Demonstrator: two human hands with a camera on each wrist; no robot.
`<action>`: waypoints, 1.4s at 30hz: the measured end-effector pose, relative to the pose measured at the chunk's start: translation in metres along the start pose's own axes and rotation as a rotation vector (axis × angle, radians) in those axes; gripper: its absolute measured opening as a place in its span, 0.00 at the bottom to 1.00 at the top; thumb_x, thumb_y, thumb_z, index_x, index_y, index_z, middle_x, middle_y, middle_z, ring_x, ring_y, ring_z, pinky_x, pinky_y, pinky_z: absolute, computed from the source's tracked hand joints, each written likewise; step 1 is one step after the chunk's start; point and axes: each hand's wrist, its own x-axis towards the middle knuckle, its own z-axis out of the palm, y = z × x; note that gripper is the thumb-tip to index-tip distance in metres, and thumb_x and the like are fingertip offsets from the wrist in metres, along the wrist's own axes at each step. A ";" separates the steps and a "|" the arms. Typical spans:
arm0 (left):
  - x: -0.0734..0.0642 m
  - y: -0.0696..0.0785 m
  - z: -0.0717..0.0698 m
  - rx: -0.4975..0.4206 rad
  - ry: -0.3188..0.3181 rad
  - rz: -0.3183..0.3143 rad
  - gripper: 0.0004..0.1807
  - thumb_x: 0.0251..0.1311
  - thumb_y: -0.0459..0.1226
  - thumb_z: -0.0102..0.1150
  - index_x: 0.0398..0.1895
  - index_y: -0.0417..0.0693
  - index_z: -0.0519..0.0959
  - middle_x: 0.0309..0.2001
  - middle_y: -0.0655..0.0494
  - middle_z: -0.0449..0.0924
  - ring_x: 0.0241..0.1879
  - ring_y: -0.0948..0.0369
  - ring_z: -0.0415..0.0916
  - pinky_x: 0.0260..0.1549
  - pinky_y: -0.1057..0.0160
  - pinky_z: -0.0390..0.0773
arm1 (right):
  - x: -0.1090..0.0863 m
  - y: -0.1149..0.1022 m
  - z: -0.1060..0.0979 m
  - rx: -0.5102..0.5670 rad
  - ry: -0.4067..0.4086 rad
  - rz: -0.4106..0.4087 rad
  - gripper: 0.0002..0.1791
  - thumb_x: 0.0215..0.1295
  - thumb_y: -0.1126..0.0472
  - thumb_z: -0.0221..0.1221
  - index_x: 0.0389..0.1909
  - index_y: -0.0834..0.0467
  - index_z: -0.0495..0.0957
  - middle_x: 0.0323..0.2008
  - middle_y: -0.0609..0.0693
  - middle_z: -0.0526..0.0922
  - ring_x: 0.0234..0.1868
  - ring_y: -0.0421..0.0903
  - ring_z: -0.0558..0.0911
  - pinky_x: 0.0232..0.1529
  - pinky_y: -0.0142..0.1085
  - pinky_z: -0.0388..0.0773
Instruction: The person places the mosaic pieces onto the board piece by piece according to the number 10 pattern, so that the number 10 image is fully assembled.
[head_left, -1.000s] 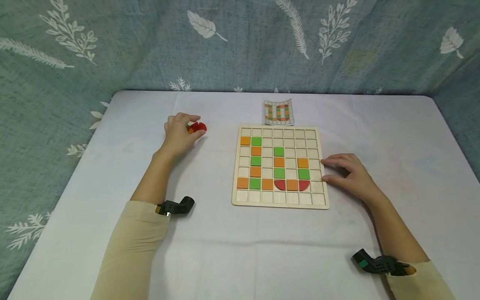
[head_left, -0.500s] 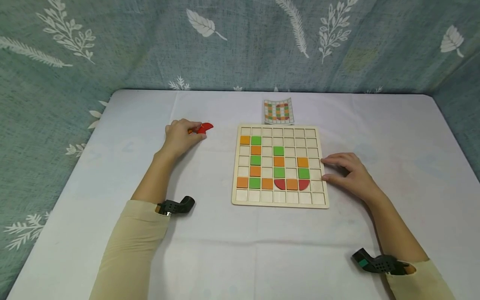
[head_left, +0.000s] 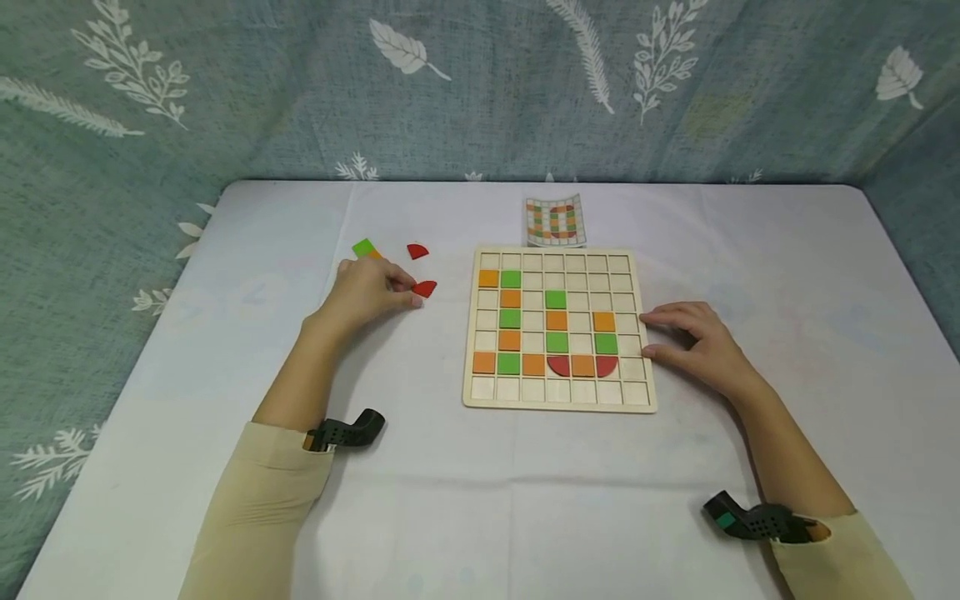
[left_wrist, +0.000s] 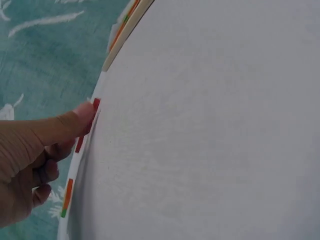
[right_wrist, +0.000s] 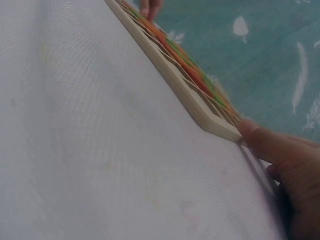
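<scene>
Near the left of the table, my left hand [head_left: 365, 292] pinches a red quarter-circle tile [head_left: 424, 288] between thumb and fingers. Just behind it lies a second red quarter-circle tile [head_left: 417, 251]. A green square tile [head_left: 363, 247] and part of an orange tile [head_left: 374, 255] show beyond the knuckles. The wooden grid board [head_left: 558, 397] lies flat, with orange and green squares and two red quarter-circle tiles set in its cells. My right hand [head_left: 703, 346] rests at the board's right edge, thumb and fingertips touching it. In the right wrist view, the thumb [right_wrist: 255, 135] meets the board's corner.
A small pattern card [head_left: 555, 222] with a coloured grid lies against the board's far edge. White cloth [head_left: 420, 517] covers the table. A patterned blue-green curtain [head_left: 480, 92] hangs behind it.
My left hand has come nearer and slightly right, spreading the bunched tiles apart. One red tile now lies separate, and the green and orange ones are uncovered. The right hand stays at the board.
</scene>
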 end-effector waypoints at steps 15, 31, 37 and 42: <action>0.006 0.012 0.013 -0.029 -0.077 0.187 0.16 0.56 0.38 0.63 0.48 0.43 0.82 0.36 0.51 0.80 0.38 0.57 0.73 0.43 0.58 0.66 | 0.000 0.000 0.002 0.015 0.007 -0.010 0.24 0.45 0.68 0.72 0.48 0.60 0.82 0.48 0.55 0.79 0.52 0.42 0.66 0.51 0.31 0.56; 0.015 0.011 0.032 -0.022 0.059 0.329 0.11 0.53 0.42 0.66 0.38 0.48 0.83 0.31 0.57 0.76 0.32 0.61 0.70 0.40 0.58 0.61 | 0.001 0.001 0.000 0.021 0.003 -0.015 0.24 0.45 0.68 0.72 0.47 0.60 0.82 0.48 0.56 0.79 0.53 0.40 0.67 0.53 0.34 0.58; 0.019 0.019 0.031 -0.108 0.056 0.301 0.12 0.51 0.40 0.67 0.37 0.45 0.83 0.29 0.55 0.76 0.31 0.60 0.69 0.37 0.61 0.67 | 0.001 0.002 0.001 0.025 0.004 -0.025 0.24 0.45 0.68 0.72 0.47 0.60 0.82 0.47 0.56 0.79 0.52 0.36 0.66 0.52 0.32 0.58; 0.023 0.034 0.028 -0.126 0.038 0.332 0.13 0.51 0.40 0.67 0.38 0.43 0.83 0.30 0.53 0.77 0.33 0.59 0.70 0.37 0.62 0.69 | 0.001 0.003 0.001 0.025 0.007 -0.032 0.24 0.44 0.68 0.72 0.47 0.60 0.82 0.47 0.56 0.79 0.52 0.34 0.66 0.52 0.31 0.57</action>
